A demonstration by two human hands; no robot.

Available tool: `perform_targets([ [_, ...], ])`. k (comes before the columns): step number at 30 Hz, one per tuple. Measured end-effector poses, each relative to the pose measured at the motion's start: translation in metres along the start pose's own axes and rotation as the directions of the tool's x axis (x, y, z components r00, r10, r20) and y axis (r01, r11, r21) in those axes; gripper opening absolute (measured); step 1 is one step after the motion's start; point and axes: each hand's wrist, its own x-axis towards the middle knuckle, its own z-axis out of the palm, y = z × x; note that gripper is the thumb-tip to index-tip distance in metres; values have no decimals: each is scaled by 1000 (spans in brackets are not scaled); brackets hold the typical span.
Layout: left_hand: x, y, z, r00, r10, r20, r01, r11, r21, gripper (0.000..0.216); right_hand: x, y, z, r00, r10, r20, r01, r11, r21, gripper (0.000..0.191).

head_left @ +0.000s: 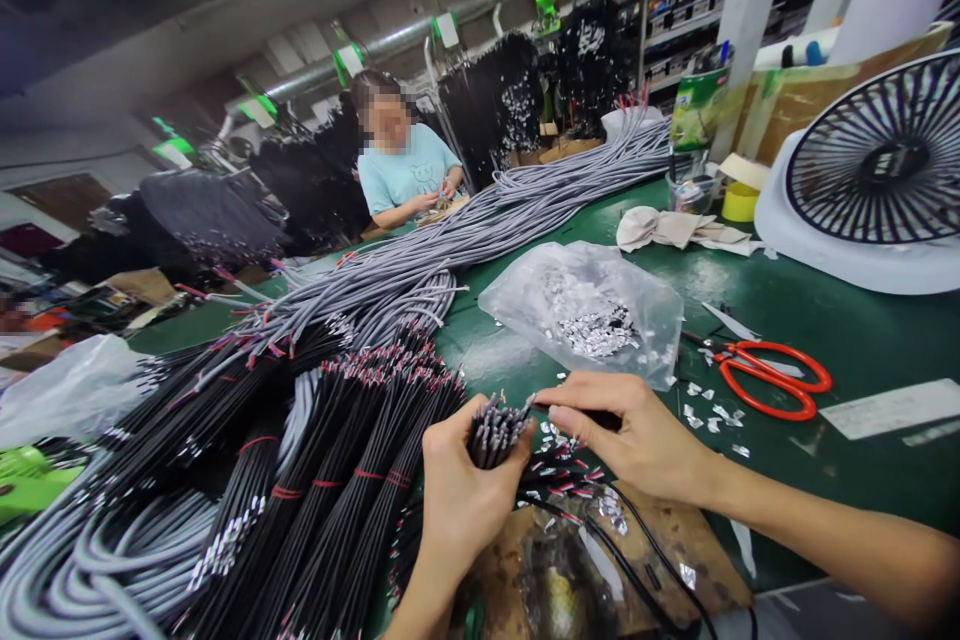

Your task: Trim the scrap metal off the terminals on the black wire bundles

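My left hand point(461, 490) is wrapped round a bundle of black wires point(495, 430) with metal-tipped ends, held upright just above the green table point(825, 320). My right hand point(630, 435) pinches at the tips of that bundle, fingers pressed together on a wire end. Loose black wires with small metal pieces point(570, 485) lie beneath both hands on a brown board point(675, 540). A clear plastic bag of small metal terminals point(592, 315) lies just beyond my right hand.
Bundles of black cables point(300, 480) and grey cables point(450, 260) fill the left and middle. Red-handled scissors point(772, 375) lie right of the bag. A white fan point(870, 180) stands far right. Another person in a light blue shirt point(405, 170) works across the table.
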Motion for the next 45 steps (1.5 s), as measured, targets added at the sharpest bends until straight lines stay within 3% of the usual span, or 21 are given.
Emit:
perform_targets([
  [6, -1, -2, 0, 1000, -20, -12, 19, 999, -35, 30, -4, -1, 2, 999, -9, -46, 9, 1000, -7, 24],
  [15, 7, 6, -14, 964, -119, 238, 194, 926, -323, 23, -1, -2, -2, 1000, -22, -10, 22, 1000, 23, 22],
  [24, 3, 7, -6, 924, -125, 360, 205, 959, -194, 35, 2, -3, -1, 996, 59, -62, -46, 979, 201, 14],
  [26, 5, 7, -5, 938, -131, 322, 204, 957, -204, 34, 2, -2, 0, 992, 127, -21, -116, 953, 280, 21],
  [29, 8, 7, -3, 960, -129, 247, 189, 952, -240, 30, 3, 2, 4, 942, 275, 191, -332, 838, 432, 28],
  [31, 9, 5, 0, 962, -124, 245, 184, 953, -241, 30, 2, 5, 6, 924, 294, 245, -372, 839, 398, 27],
  [34, 8, 0, 6, 952, -117, 283, 176, 965, -196, 33, -1, 6, 8, 994, 113, -14, -111, 991, 68, 11],
  [37, 6, -2, 6, 949, -99, 300, 164, 966, -200, 36, 1, 5, 0, 957, -164, -240, 81, 943, -322, 11],
  [38, 6, -2, 5, 950, -95, 297, 163, 964, -211, 37, 3, 5, -6, 925, -200, -324, 63, 919, -388, 14],
  [41, 7, 0, 2, 955, -100, 279, 161, 965, -206, 39, 12, 10, -27, 749, -220, -625, -143, 867, -477, 12],
  [42, 7, 0, 1, 957, -99, 273, 155, 969, -191, 38, 14, 12, -33, 738, -200, -644, -190, 855, -483, 10],
  [43, 8, 0, 1, 959, -95, 266, 144, 974, -174, 36, 15, 14, -36, 772, -165, -614, -192, 860, -473, 14],
  [45, 9, 0, 1, 964, -79, 254, 118, 983, -142, 32, 16, 14, -35, 894, -61, -444, -129, 914, -385, 20],
])
